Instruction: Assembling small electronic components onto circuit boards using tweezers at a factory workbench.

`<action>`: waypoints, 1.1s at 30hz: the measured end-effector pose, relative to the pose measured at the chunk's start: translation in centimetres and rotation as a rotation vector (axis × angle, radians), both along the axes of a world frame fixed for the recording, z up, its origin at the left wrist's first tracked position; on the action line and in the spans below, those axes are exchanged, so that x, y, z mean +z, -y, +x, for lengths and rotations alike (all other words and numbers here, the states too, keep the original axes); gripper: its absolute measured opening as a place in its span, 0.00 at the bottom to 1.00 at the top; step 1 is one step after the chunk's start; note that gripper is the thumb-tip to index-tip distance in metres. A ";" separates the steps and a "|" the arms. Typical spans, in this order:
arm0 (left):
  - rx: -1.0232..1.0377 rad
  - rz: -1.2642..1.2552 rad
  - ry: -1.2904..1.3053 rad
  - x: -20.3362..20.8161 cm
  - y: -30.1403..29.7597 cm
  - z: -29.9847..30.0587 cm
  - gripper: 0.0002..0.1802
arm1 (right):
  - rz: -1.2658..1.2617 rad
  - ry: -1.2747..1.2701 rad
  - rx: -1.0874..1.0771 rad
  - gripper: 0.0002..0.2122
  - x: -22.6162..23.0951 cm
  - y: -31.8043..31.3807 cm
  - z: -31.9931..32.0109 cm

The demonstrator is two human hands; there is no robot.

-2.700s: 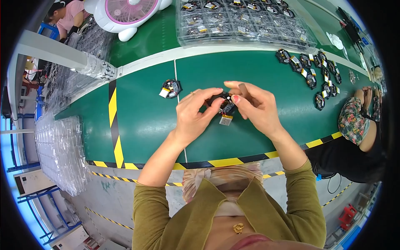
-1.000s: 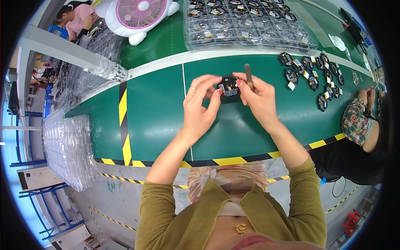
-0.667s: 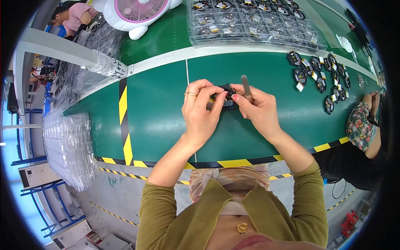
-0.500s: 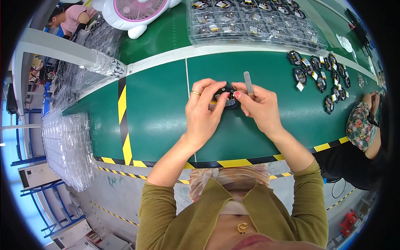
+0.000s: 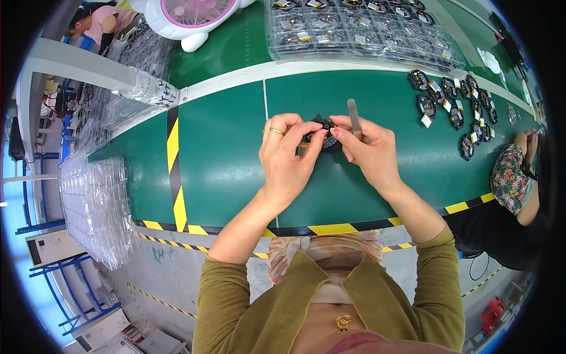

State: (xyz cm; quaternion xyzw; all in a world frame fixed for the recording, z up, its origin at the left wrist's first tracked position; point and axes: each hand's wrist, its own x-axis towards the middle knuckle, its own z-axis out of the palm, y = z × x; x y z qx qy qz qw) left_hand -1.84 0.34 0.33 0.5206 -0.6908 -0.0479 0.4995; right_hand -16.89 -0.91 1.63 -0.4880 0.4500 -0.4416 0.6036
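Between my two hands is a small round black electronic module (image 5: pixel 331 143), held just above the green table. My left hand (image 5: pixel 289 150) pinches its left side, with thumb and index finger at the upper rim. The fingertips of my right hand (image 5: pixel 368 147) press on the module's upper right part. A flat grey metal strip tool (image 5: pixel 353 115) is also tucked in my right hand, its rounded end pointing up and away from me. My fingers cover much of the module, so the small part under the fingertips cannot be made out.
Several similar black modules (image 5: pixel 457 118) lie at the right of the green table (image 5: pixel 224 159). Stacked clear trays (image 5: pixel 365 56) with modules stand at the back, beside a white and pink fan (image 5: pixel 197 15). More clear trays (image 5: pixel 97 212) are at left. A co-worker's arm (image 5: pixel 512 180) is at far right.
My left fingers have shifted slightly on the module and curl closer to its upper rim. The module is turned a little. My right hand keeps the metal strip and has barely moved.
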 end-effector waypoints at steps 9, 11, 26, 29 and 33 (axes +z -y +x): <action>0.007 0.053 -0.127 -0.2 -0.3 -0.2 0.07 | -0.143 -0.021 0.038 0.09 -0.6 -0.4 0.2; -0.010 0.083 -0.167 -0.4 -0.3 -0.2 0.08 | -0.126 0.002 0.033 0.09 -0.6 -0.4 0.2; -0.053 0.035 -0.092 -0.2 -0.4 0.1 0.08 | -0.137 -0.011 0.044 0.09 -0.1 -0.5 0.0; -0.049 -0.071 -0.008 0.0 -0.3 0.5 0.11 | -0.149 -0.036 0.040 0.09 0.0 -0.5 -0.2; -0.035 0.001 -0.157 1.3 0.0 0.1 0.21 | -0.225 -0.106 0.053 0.09 -0.3 -0.2 -0.5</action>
